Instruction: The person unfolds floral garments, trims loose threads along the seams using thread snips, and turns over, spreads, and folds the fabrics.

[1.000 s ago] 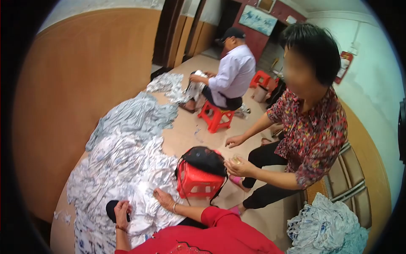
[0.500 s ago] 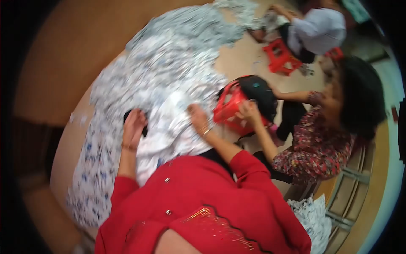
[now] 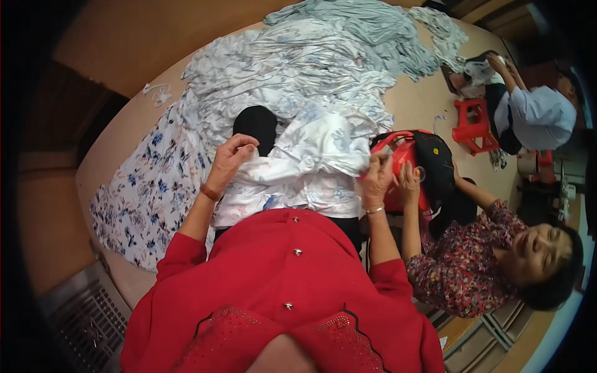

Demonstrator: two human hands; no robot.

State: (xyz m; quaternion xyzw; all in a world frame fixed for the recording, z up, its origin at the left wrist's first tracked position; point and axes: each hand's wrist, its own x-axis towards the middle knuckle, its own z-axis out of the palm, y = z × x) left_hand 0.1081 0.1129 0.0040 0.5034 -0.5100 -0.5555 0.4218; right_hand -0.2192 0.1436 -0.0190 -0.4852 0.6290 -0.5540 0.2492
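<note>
A white cloth with a pale floral print [image 3: 320,146] lies bunched over my lap, stretched between my hands. At its left edge, my left hand [image 3: 231,156] has its fingers pinched on the fabric. The right edge is gripped by my right hand [image 3: 377,181], partly turned away from view. Just beyond my left fingers shows a rounded black item [image 3: 256,126], perhaps a shoe tip. A co-worker's hand [image 3: 408,184] is close beside my right hand, near a red plastic stool [image 3: 403,163] with a black bag-like item [image 3: 433,165] against it.
Heaped floral cloth [image 3: 280,62] spreads ahead, with grey-green cloth [image 3: 367,31] behind it. Blue-flowered fabric [image 3: 152,180] lies at left. A seated co-worker in a patterned top [image 3: 460,267] is close at right. Another person [image 3: 541,115] sits farther back by a red stool [image 3: 472,124].
My view has shifted and become sharper. My hands are farther apart, with the cloth drawn across between them. The nearby co-worker's head has tilted up.
</note>
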